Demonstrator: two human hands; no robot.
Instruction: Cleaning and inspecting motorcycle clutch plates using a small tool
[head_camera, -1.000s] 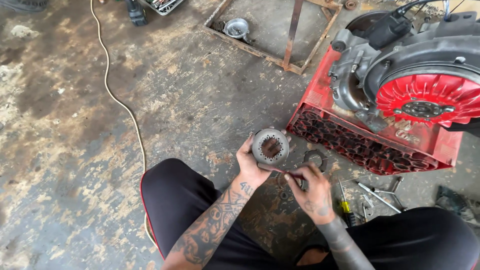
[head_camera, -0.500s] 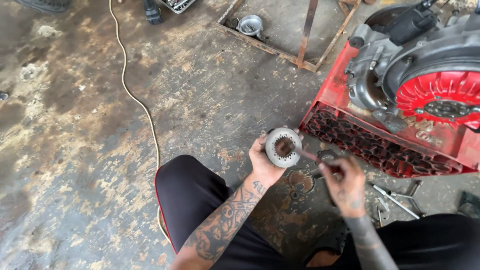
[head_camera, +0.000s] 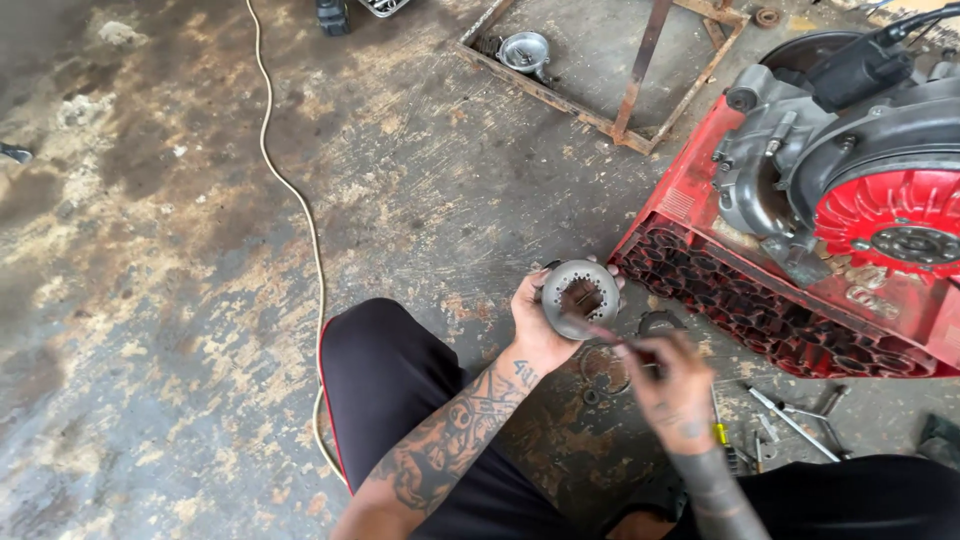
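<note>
My left hand (head_camera: 537, 325) grips a round grey metal drum part (head_camera: 580, 297) with a toothed inner ring, held above my knees. My right hand (head_camera: 672, 385) holds a thin dark tool (head_camera: 600, 330) whose tip pokes into the drum's open centre. The right hand is motion-blurred. Below the drum, flat metal rings (head_camera: 655, 322) lie on the oily floor.
A grey engine with a red finned fan (head_camera: 895, 215) rests on a red plastic crate (head_camera: 760, 300) at right. Loose hand tools (head_camera: 790, 420) lie by my right leg. A white cable (head_camera: 300, 215) runs across the stained concrete. A rusty metal frame (head_camera: 630, 95) with a small metal part sits farther away.
My right hand left the drum's lower edge, moved out to the right, and now holds a thin tool reaching into the drum's centre. The camera view shifted slightly.
</note>
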